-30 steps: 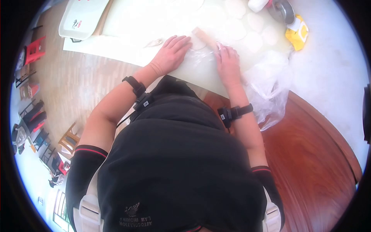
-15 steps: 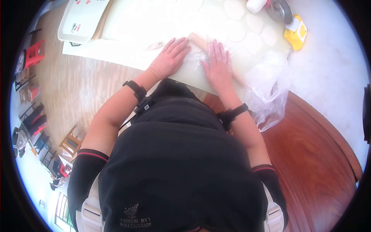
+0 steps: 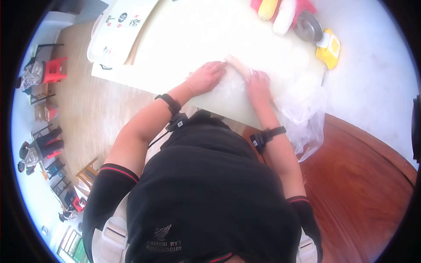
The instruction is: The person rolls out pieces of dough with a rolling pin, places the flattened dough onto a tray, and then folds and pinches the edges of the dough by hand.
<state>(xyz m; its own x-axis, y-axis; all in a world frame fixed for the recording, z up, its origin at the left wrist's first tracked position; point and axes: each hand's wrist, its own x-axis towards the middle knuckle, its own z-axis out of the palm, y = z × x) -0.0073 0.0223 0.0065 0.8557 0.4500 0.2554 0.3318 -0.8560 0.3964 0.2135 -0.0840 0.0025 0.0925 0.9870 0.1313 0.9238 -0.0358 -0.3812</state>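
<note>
A pale wooden rolling pin [image 3: 238, 66] lies slantwise on the bright white work surface [image 3: 175, 44]. My right hand [image 3: 258, 87] is at the pin, its fingers bent and closed around it. Beside the pin's upper left end is my left hand [image 3: 207, 79], fingers together and curled; whatever is under them is hidden. Thin clear plastic [image 3: 232, 85] lies between my hands. Glare washes out most of the surface.
A crumpled plastic bag [image 3: 305, 118] hangs over the right edge. Behind stand a metal bowl [image 3: 308, 27], a yellow packet [image 3: 329, 50], and a white bottle [image 3: 285, 17]. A white tray [image 3: 120, 30] lies at the upper left. Red stools [image 3: 55, 70] and people are at far left.
My fingers were stretched flat and are now curled, the right ones around the pin. The view has shifted, so the tray and bowl show lower. Pale flat rounds seen earlier are lost in glare.
</note>
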